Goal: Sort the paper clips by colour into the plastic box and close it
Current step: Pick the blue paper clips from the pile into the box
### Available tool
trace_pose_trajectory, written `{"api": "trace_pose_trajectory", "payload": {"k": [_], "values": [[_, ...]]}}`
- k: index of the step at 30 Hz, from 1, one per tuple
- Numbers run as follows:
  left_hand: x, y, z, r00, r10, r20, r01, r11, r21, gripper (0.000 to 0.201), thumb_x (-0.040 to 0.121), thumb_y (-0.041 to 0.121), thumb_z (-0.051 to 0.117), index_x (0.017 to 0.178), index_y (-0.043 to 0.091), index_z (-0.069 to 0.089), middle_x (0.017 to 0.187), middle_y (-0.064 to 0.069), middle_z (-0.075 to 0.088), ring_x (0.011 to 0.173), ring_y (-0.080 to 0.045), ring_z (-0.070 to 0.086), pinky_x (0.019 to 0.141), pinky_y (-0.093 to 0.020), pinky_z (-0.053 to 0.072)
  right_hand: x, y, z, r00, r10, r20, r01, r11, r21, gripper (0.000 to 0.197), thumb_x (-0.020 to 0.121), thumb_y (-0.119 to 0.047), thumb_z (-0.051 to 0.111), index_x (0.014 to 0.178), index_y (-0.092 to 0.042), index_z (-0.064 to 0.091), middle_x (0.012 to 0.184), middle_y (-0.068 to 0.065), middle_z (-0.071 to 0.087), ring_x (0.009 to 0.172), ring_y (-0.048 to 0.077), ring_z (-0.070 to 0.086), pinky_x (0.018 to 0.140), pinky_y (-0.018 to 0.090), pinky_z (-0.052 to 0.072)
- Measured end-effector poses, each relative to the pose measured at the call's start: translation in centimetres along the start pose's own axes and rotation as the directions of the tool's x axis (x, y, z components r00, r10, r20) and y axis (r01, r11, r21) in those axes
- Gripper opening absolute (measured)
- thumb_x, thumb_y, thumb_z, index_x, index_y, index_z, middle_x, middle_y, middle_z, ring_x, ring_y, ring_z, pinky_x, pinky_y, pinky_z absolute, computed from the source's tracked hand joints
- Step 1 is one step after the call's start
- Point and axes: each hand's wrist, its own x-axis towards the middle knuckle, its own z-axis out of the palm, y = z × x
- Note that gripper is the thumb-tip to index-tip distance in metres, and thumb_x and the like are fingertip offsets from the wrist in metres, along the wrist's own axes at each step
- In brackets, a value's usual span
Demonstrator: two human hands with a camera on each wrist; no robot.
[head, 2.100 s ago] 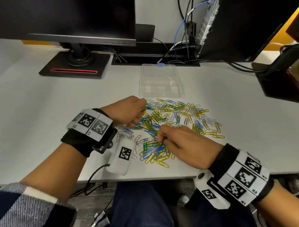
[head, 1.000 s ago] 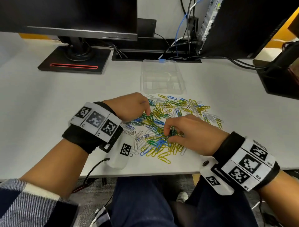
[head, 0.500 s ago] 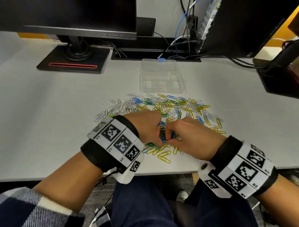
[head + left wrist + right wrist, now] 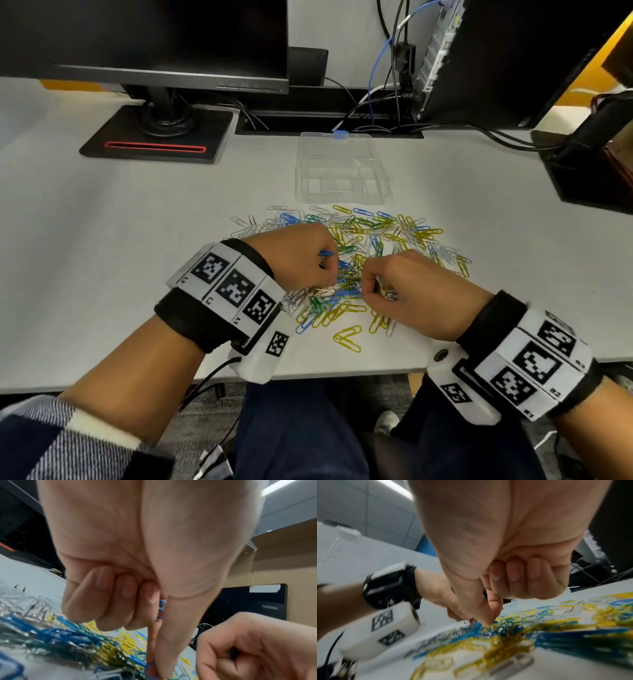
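Note:
A loose pile of paper clips (image 4: 370, 240) in blue, green, yellow and white lies on the white desk. Behind it stands the clear plastic box (image 4: 339, 171), lid open, with a blue latch at its far edge. My left hand (image 4: 334, 284) is at the near side of the pile. Its curled fingers keep blue clips (image 4: 162, 608) in the palm, while thumb and forefinger pinch another blue clip (image 4: 150, 669). My right hand (image 4: 364, 291) is close beside it, fist curled. Its thumb and forefinger (image 4: 488, 623) pinch clips at the pile's surface.
A monitor stand (image 4: 154, 137) is at the back left. A cable slot with wires (image 4: 342, 120) runs behind the box. Dark equipment (image 4: 589, 164) sits at the right edge. The desk's front edge (image 4: 342, 371) lies just behind my wrists.
My left hand has come from the pile's left side to its near middle, meeting the right hand. White clips at the left are now uncovered. Both hands pinch into the same spot.

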Motion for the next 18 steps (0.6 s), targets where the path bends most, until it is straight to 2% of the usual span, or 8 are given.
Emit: {"api": "trace_pose_trajectory", "payload": {"k": [2, 4, 6, 7, 9, 12, 15, 18], "values": [[-0.1, -0.3, -0.4, 1.0, -0.008, -0.026, 0.007, 0.999, -0.04, 0.013, 0.092, 0.023, 0.06, 0.089, 0.015, 0.069, 0.059, 0.02, 0.06, 0.056, 0.005, 0.053, 0.052, -0.009, 0.038, -0.4, 0.1, -0.6, 0.999, 0.026, -0.026, -0.024, 0.998, 0.066, 0.008, 0.088, -0.022, 0.059, 0.08, -0.025, 0.059, 0.057, -0.011, 0.048, 0.064, -0.006, 0.048, 0.057, 0.011, 0.034], [0.0, -0.6, -0.6, 0.998, -0.042, -0.053, 0.038, 0.997, -0.067, 0.019, 0.096, 0.025, 0.051, 0.092, 0.012, 0.064, 0.075, 0.008, 0.061, 0.067, -0.008, 0.054, 0.061, -0.023, 0.043, -0.5, 0.5, -1.0, 0.997, 0.073, -0.037, -0.066, 0.983, 0.17, 0.009, 0.087, -0.025, 0.057, 0.078, -0.023, 0.055, 0.056, -0.009, 0.046, 0.057, 0.002, 0.045, 0.055, 0.015, 0.032], [0.3, -0.8, -0.5, 0.992, -0.084, -0.09, 0.069, 0.985, -0.159, 0.025, 0.099, 0.021, 0.039, 0.084, 0.006, 0.054, 0.067, 0.001, 0.047, 0.057, -0.012, 0.041, 0.054, -0.027, 0.033, -0.4, 0.9, -1.0, 0.984, 0.179, -0.006, -0.162, 0.907, 0.39, 0.022, 0.088, -0.031, 0.048, 0.074, -0.014, 0.047, 0.057, -0.009, 0.04, 0.051, 0.006, 0.035, 0.053, 0.022, 0.031], [0.5, -0.8, -0.4, 0.99, -0.106, -0.096, 0.075, 0.956, -0.283, 0.028, 0.099, 0.018, 0.034, 0.077, 0.007, 0.047, 0.061, 0.001, 0.039, 0.052, -0.013, 0.033, 0.05, -0.027, 0.028, -0.3, 1.0, -1.1, 0.968, 0.243, 0.058, -0.232, 0.783, 0.577, 0.027, 0.09, -0.029, 0.043, 0.07, -0.012, 0.038, 0.058, -0.008, 0.033, 0.05, 0.009, 0.029, 0.049, 0.024, 0.027], [0.6, -0.5, -0.3, 0.984, -0.162, -0.07, 0.09, 0.803, -0.589, 0.032, 0.097, 0.016, 0.028, 0.066, 0.014, 0.034, 0.052, 0.005, 0.028, 0.047, -0.013, 0.02, 0.046, -0.022, 0.018, 0.0, 1.0, -1.0, 0.931, 0.284, 0.23, -0.324, 0.351, 0.879, 0.028, 0.091, -0.022, 0.038, 0.069, -0.018, 0.022, 0.062, -0.003, 0.019, 0.051, 0.011, 0.014, 0.043, 0.023, 0.015], [0.8, -0.5, -0.2, 0.988, -0.152, -0.017, 0.074, 0.572, -0.817, 0.033, 0.098, 0.019, 0.026, 0.066, 0.019, 0.027, 0.052, 0.006, 0.019, 0.045, -0.01, 0.012, 0.043, -0.018, 0.011, -0.1, 1.0, -1.3, 0.934, 0.151, 0.323, -0.299, -0.158, 0.941, 0.016, 0.082, -0.02, 0.03, 0.072, -0.02, 0.018, 0.065, -0.001, 0.011, 0.054, 0.012, 0.009, 0.046, 0.024, 0.011], [0.8, -1.0, -0.3, 0.997, -0.074, -0.002, 0.031, 0.447, -0.894, 0.041, 0.104, 0.038, 0.03, 0.068, 0.019, 0.028, 0.055, 0.005, 0.02, 0.047, -0.01, 0.013, 0.042, -0.02, 0.01, -0.1, 1.4, -1.4, 0.962, -0.044, 0.268, -0.261, -0.425, 0.867, 0.012, 0.078, -0.023, 0.031, 0.072, -0.019, 0.021, 0.062, -0.002, 0.015, 0.054, 0.011, 0.014, 0.048, 0.025, 0.015], [0.6, -1.6, -0.4, 0.999, -0.024, -0.024, -0.012, 0.409, -0.912, 0.038, 0.105, 0.032, 0.032, 0.072, 0.014, 0.039, 0.054, 0.003, 0.03, 0.045, -0.008, 0.02, 0.04, -0.018, 0.015, 0.0, 2.1, -1.3, 0.964, -0.122, 0.236, -0.264, -0.527, 0.808, 0.015, 0.085, -0.023, 0.029, 0.072, -0.019, 0.023, 0.062, -0.003, 0.018, 0.054, 0.011, 0.019, 0.048, 0.024, 0.022]]}}
